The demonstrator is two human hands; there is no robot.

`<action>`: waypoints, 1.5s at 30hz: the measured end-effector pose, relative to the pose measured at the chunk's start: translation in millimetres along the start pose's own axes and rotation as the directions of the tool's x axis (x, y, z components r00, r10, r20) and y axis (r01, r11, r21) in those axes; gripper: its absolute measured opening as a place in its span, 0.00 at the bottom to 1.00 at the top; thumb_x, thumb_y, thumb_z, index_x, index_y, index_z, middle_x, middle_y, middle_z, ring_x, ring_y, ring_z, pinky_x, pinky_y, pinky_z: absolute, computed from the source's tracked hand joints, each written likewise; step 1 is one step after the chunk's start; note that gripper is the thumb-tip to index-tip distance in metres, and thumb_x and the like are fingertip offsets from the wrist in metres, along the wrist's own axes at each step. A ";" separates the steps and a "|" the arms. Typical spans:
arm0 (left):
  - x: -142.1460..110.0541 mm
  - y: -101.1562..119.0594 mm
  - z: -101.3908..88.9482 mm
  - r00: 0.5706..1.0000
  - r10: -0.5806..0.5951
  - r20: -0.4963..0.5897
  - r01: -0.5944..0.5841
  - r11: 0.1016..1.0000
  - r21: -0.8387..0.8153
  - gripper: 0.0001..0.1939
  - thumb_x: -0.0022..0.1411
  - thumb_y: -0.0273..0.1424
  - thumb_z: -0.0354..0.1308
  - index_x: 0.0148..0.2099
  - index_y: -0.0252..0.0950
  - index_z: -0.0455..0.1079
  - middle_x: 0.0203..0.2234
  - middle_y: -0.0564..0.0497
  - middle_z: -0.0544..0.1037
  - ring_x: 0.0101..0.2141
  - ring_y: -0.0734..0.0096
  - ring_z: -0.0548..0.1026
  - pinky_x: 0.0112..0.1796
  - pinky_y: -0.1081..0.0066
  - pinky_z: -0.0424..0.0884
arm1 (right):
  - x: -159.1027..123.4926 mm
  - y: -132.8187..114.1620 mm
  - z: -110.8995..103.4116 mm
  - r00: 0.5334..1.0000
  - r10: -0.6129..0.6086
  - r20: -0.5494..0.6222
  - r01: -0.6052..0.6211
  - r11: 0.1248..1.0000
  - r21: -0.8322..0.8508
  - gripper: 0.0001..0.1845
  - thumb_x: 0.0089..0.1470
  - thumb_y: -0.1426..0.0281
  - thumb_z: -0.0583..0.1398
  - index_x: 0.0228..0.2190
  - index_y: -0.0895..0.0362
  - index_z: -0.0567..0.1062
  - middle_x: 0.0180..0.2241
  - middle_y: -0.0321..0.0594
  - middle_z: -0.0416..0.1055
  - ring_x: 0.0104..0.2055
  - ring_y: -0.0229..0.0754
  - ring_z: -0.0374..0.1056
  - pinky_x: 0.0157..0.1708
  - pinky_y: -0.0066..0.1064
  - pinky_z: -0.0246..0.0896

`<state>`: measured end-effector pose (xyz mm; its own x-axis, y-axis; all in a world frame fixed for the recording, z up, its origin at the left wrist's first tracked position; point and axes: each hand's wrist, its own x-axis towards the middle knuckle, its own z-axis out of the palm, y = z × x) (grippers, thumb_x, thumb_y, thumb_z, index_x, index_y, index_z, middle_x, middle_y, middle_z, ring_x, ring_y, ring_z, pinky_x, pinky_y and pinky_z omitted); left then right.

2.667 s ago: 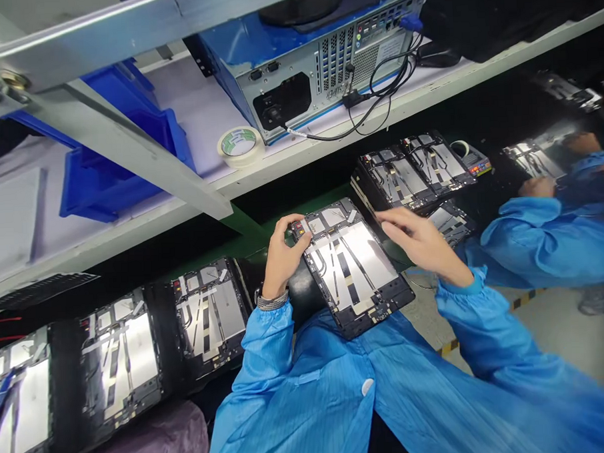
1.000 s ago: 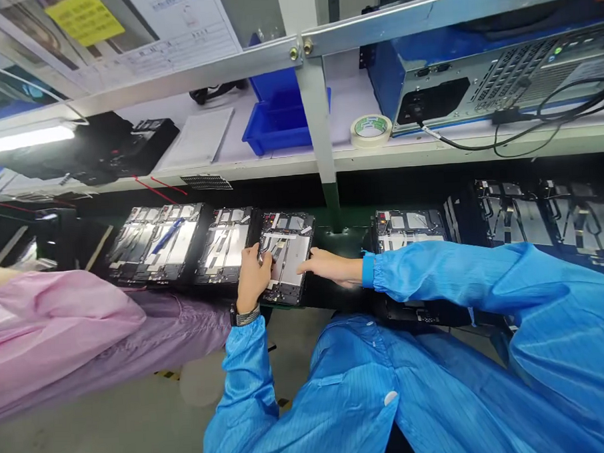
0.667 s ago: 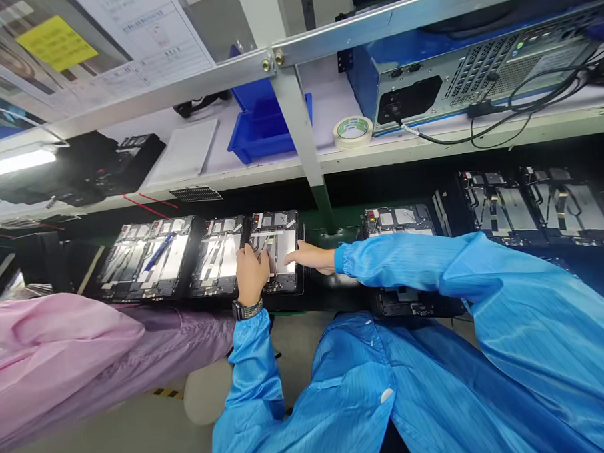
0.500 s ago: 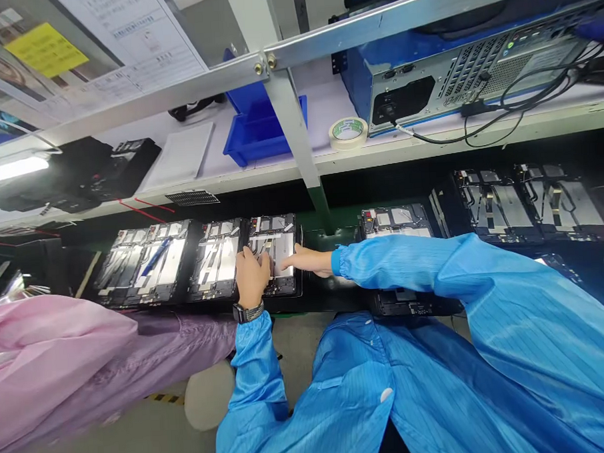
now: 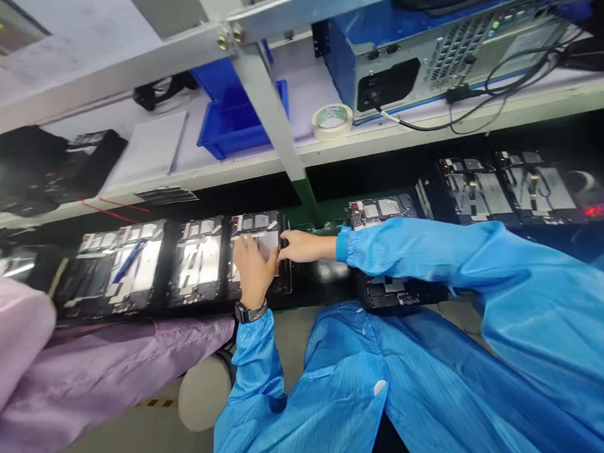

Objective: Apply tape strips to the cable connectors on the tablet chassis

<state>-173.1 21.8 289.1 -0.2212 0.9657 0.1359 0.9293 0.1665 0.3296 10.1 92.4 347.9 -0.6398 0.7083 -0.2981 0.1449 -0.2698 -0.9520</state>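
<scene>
Logging one open black tablet chassis (image 5: 256,223), lying at 12 o'clock from the person's torso. Dragging fingers could crease or lift its flat ribbon cables (image 5: 242,237) or scuff its bare silver panel (image 5: 269,244). Long axis runs 12-to-6, component strip toward 12. Left hand (image 5: 254,272), watch-wristed, lies spread on it, unclenched; right hand (image 5: 307,245) extends to its 3 o'clock edge, no grip evident. Matching black chassis (image 5: 199,261) adjoins at 9 o'clock; blue plastic bin (image 5: 242,119) sits shelved beyond.
</scene>
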 end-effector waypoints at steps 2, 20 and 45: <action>-5.3 11.3 -0.3 0.999 0.039 -0.028 -0.040 0.998 -0.053 0.37 0.71 0.43 0.59 0.73 0.28 0.56 0.72 0.25 0.56 0.74 0.39 0.51 0.71 0.42 0.50 | -39.1 -28.2 -37.0 0.995 -0.094 -0.029 0.088 0.982 -0.169 0.09 0.48 0.74 0.72 0.33 0.58 0.79 0.33 0.37 0.79 0.42 0.46 0.75 0.47 0.36 0.72; 21.6 156.5 71.2 0.942 0.336 0.017 -0.271 0.788 -0.553 0.25 0.71 0.41 0.60 0.66 0.40 0.70 0.64 0.43 0.73 0.64 0.54 0.73 0.64 0.54 0.71 | -220.1 307.2 -147.5 0.102 0.650 -0.753 0.110 0.745 0.658 0.06 0.58 0.76 0.64 0.29 0.59 0.75 0.20 0.34 0.70 0.24 0.35 0.62 0.26 0.28 0.56; 14.7 154.7 76.0 0.969 0.233 0.077 -0.169 0.861 -0.480 0.23 0.69 0.45 0.62 0.61 0.45 0.74 0.60 0.47 0.78 0.61 0.55 0.76 0.63 0.56 0.72 | -163.6 386.5 -147.1 -0.055 0.752 -0.657 0.541 0.575 0.613 0.10 0.52 0.75 0.68 0.32 0.56 0.70 0.26 0.32 0.74 0.28 0.34 0.69 0.26 0.22 0.63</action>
<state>-10.2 76.9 271.1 0.0252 0.9903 0.1366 0.6957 -0.1155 0.7090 281.8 -31.8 18.4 0.6398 0.1871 -0.7454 -0.7258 -0.1719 -0.6661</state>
